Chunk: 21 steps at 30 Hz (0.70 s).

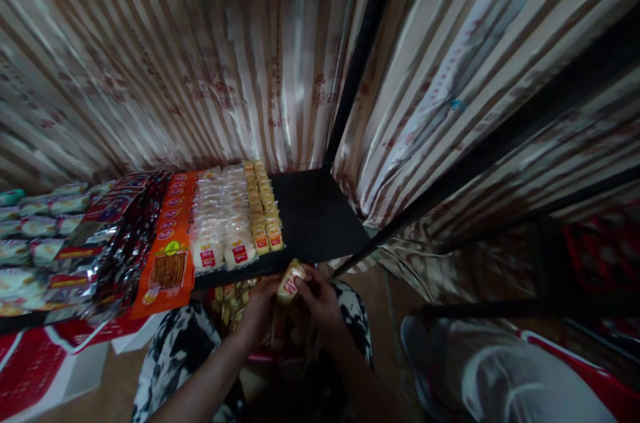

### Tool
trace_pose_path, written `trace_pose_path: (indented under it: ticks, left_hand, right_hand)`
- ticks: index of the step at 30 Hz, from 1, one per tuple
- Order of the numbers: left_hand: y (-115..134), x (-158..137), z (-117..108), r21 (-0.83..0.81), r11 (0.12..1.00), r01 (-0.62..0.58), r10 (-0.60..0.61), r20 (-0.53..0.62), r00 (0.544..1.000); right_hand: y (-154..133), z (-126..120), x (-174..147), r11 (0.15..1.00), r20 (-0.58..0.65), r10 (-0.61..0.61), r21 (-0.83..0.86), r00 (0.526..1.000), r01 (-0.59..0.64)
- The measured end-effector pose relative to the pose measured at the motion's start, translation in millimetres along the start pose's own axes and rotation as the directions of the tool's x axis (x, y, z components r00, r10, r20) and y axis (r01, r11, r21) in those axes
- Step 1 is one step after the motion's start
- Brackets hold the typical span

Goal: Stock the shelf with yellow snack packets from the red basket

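Between my two hands, just in front of the shelf edge, is a small gold-wrapped snack packet (290, 282) with a red and white label. My left hand (263, 306) grips its left side with the fingers closed. The thumb and fingers of my right hand (317, 296) pinch its right side. Below, between my knees, more gold-wrapped packets (227, 306) lie in a container with a pinkish-red rim (275, 357), partly covered by my arms. Two rows of similar gold packets (267, 236) stand on the black shelf (315, 216).
Left of the gold rows are clear-wrapped white packets (215, 230), an orange snack bag (170, 263), dark red packs (130, 230) and white-green packets (37, 250). Black posts (365, 43) and striped curtains (175, 63) enclose the shelf. Another person's leg (520, 370) is at right; red-white boxes (45, 370) sit lower left.
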State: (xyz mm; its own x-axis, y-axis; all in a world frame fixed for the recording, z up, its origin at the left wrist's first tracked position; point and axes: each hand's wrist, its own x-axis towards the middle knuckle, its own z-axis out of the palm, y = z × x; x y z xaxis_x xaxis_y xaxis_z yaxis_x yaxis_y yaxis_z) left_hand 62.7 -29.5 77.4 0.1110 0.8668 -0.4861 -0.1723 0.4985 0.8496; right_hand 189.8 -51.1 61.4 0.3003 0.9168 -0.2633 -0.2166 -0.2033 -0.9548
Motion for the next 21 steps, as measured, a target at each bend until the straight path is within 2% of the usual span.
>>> trace_pose_path:
  ticks: [3,6,10,14,17,21]
  left_hand:
    - [15.5,5.0,10.0,-0.017,0.999,-0.049,0.05,0.064,0.997]
    - [24.5,11.5,20.7,-0.098,0.992,-0.075,0.083,0.075,0.994]
    - [27.4,24.4,35.8,-0.202,0.975,-0.089,0.107,0.081,0.991]
    - [27.6,35.0,49.8,-0.199,0.97,-0.137,0.144,0.02,0.989]
    - [28.8,38.4,59.0,-0.197,0.974,-0.115,0.112,-0.027,0.993]
    - [39.5,38.8,72.0,-0.172,0.985,-0.019,0.009,-0.058,0.998]
  right_hand:
    - [-23.1,2.1,13.9,0.998,0.003,-0.045,0.034,0.999,0.045]
    - [-37.8,2.8,27.1,0.994,0.007,-0.104,0.04,0.995,0.104]
    - [-42.6,2.9,43.6,0.991,0.048,-0.132,0.018,0.99,0.132]
    - [-37.4,-0.9,54.7,0.982,0.061,-0.163,-0.089,0.985,0.168]
    - [-36.1,-7.2,60.1,0.978,0.081,-0.165,-0.115,0.983,0.174]
    - [-44.4,-16.9,76.4,0.97,0.073,-0.178,-0.152,0.981,0.188]
